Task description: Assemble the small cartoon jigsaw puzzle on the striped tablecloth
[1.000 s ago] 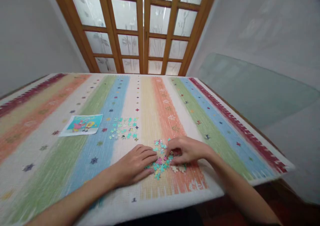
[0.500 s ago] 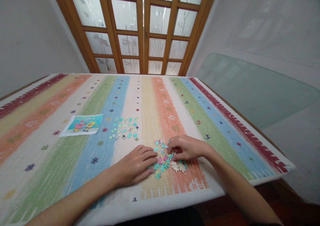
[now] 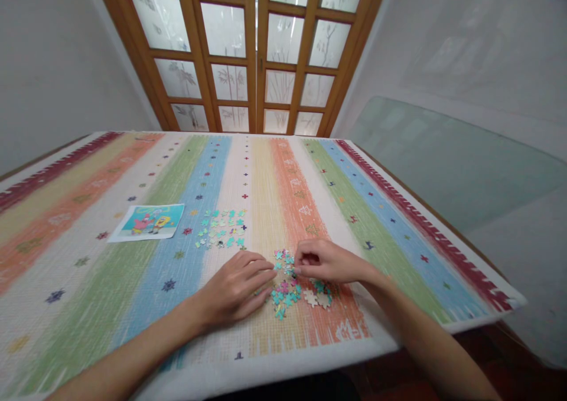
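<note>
A loose pile of jigsaw puzzle pieces (image 3: 286,294), mostly turquoise with some pink, lies near the table's front edge. My left hand (image 3: 241,287) rests on the cloth along the pile's left side, its fingers stretched out and loosely bent, with nothing seen in them. Over the right side of the pile is my right hand (image 3: 325,262), thumb and fingertips closed in a pinch. Whatever they hold, if anything, is too small to make out. Just below that hand, a few pale puzzle pieces (image 3: 310,297) lie with their plain backs up.
Farther back, several turquoise and green puzzle pieces (image 3: 221,228) lie spaced out in rows. A cartoon picture sheet (image 3: 153,221) sits to their left. A striped cloth (image 3: 270,182) covers the table. Beyond it stand wooden glass-paned doors (image 3: 257,58); a glass panel (image 3: 443,153) leans at right.
My right hand has shifted slightly left and its fingers have drawn closer together, uncovering turquoise pieces beneath it. My left hand has edged a little left, off the pile's edge.
</note>
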Motion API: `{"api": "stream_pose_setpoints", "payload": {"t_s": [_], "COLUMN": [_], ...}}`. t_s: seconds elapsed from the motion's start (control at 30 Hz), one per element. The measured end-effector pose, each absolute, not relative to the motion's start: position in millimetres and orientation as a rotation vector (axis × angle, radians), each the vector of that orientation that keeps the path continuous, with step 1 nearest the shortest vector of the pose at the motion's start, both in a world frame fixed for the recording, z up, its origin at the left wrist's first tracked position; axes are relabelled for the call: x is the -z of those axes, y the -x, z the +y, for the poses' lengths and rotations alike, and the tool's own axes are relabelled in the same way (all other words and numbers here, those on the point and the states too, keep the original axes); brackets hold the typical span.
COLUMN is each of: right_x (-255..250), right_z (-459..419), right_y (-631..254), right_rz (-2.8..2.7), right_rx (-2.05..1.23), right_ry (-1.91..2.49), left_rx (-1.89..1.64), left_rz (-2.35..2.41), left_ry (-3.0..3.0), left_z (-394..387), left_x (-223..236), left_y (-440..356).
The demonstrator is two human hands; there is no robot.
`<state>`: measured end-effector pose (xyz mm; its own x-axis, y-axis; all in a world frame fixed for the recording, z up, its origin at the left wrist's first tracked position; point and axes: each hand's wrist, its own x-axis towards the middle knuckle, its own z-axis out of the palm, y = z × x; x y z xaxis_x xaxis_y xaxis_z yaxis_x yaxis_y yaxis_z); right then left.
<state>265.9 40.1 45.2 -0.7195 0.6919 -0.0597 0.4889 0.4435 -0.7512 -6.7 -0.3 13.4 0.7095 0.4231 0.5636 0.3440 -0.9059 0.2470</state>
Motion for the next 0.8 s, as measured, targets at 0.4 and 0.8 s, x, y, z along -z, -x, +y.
{"api": "stream_pose_setpoints", "payload": {"t_s": [0.4, 0.8], "right_x": [-27.3, -26.1], "right_z": [21.1, 15.7], "right_y": [-237.1, -230.4], "right_rz": [-2.130, -2.056], "right_rx": [-1.546, -1.601], "right_ry": [0.932, 0.962], "left_rx": [-1.093, -1.123], "left_rz": [0.627, 0.615], "left_ry": [-2.783, -2.876], "left_z": [-4.2, -5.9], "left_x": [-13.4, -22.9], "left_y": [-1.0, -1.5]}}
